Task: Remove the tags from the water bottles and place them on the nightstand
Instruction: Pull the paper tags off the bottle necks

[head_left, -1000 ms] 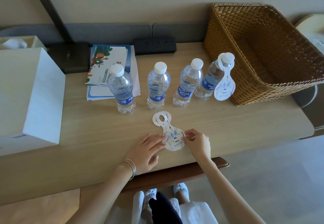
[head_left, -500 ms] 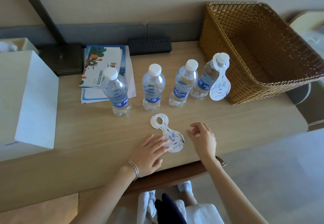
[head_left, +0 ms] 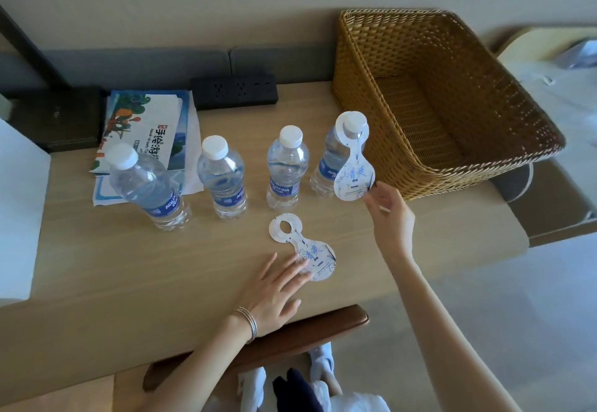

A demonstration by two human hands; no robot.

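Four clear water bottles with white caps stand in a row on the wooden nightstand (head_left: 129, 266). The left bottle (head_left: 145, 185), the second (head_left: 223, 182) and the third (head_left: 286, 172) carry no tag. On the neck of the right bottle (head_left: 324, 166) hangs a white and blue tag (head_left: 353, 172). My right hand (head_left: 389, 214) pinches that tag's lower edge. Removed tags (head_left: 290, 234) lie stacked flat in front of the bottles. My left hand (head_left: 274, 295) rests flat on their near end, fingers spread.
A wicker basket (head_left: 387, 153) stands at the right, close to the tagged bottle. Brochures (head_left: 148, 127) and a black power strip (head_left: 234, 92) lie behind the bottles. A white box (head_left: 19, 218) is at the left. A brown chair back (head_left: 290, 344) is at the near edge.
My right hand has let go of the tags on the table and moved up and right to the tag on the right bottle. My left hand stays on the stacked tags.
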